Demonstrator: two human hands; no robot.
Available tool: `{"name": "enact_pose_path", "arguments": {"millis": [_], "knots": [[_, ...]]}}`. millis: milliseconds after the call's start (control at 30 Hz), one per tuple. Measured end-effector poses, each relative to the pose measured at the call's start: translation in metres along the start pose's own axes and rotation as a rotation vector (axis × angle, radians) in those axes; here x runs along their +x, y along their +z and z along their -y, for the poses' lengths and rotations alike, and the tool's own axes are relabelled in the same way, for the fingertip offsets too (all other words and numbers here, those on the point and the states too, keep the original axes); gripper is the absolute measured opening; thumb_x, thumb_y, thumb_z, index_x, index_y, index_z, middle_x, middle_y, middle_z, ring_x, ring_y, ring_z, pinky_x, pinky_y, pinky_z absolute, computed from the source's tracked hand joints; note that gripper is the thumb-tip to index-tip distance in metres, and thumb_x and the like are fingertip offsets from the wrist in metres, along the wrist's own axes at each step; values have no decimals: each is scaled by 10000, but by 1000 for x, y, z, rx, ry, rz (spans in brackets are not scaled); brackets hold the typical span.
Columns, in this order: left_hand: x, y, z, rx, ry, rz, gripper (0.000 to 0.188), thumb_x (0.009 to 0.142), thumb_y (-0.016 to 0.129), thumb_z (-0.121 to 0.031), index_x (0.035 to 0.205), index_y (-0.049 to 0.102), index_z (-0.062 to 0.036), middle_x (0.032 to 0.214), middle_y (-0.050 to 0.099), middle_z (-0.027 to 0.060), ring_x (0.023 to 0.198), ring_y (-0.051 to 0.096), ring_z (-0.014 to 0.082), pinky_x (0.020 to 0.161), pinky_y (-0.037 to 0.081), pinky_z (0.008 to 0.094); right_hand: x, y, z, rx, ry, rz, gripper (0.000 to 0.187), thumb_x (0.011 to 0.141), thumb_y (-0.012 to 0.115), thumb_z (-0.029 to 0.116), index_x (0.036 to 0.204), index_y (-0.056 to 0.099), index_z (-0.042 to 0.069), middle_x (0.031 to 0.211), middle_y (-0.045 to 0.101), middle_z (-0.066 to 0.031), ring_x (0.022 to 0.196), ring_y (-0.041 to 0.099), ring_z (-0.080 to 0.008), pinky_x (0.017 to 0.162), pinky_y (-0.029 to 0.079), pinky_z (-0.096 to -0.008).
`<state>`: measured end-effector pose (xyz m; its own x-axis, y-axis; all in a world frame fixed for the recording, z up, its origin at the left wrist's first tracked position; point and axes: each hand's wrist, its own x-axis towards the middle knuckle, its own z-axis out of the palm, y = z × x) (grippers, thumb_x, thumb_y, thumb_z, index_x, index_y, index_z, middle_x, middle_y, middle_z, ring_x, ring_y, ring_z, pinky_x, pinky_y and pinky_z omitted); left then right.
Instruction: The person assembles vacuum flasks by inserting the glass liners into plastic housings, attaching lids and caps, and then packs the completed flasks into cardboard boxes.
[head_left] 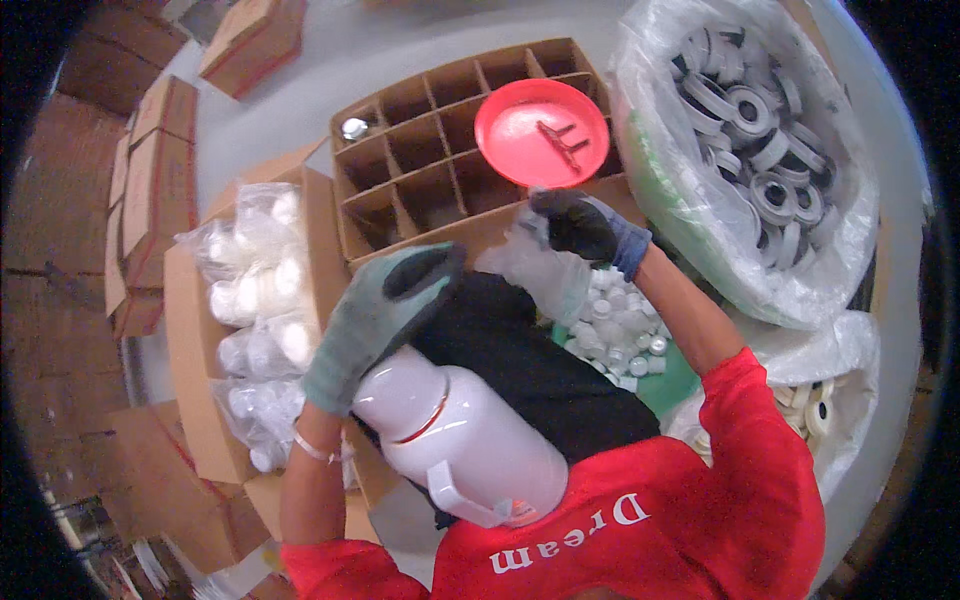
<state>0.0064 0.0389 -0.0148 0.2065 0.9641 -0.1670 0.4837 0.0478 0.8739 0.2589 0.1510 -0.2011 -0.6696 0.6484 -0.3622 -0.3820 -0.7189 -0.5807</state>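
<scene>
A white vacuum flask (490, 440) with a side handle and a red ring round its neck lies tilted across my black-clad lap. My left hand (385, 305), in a grey-green glove with dark fingertips, is just beyond the flask's top end. Its fingers are curved and apart, with nothing visible in them. My right hand (590, 228), in a blue-grey glove with a dark palm, pinches a crumpled clear plastic bag (545, 262). The bag hangs between my hands, beside a heap of small white caps (620, 325) in a green container (672, 385).
Ahead stands a divided cardboard box (420, 205) with a silvery item in one cell. A red plate (515, 150) with dark red pieces rests on it. To the left, a carton (190, 350) holds bagged white parts; to the right, a plastic-lined sack (650, 180) holds grey rings.
</scene>
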Motion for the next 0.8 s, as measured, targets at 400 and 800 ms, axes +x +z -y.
{"name": "enact_pose_path", "arguments": {"millis": [400,800], "knots": [[-34,-49,92,-795,205,-470,320,898,507,-179,1148,560,15,1102,601,112,1012,575,192,894,475,337,24,108,-42,-945,-579,325,467,963,434,153,1403,336,30,1441,363,-108,1304,367,-191,1112,248,-292],[-194,13,25,91,304,77,453,596,741,-210,1007,676,-31,929,645,135,872,609,325,792,471,399,-182,148,-105,-706,-360,-23,431,767,723,219,1129,583,30,1179,565,-147,1093,534,-274,963,396,-373]]}}
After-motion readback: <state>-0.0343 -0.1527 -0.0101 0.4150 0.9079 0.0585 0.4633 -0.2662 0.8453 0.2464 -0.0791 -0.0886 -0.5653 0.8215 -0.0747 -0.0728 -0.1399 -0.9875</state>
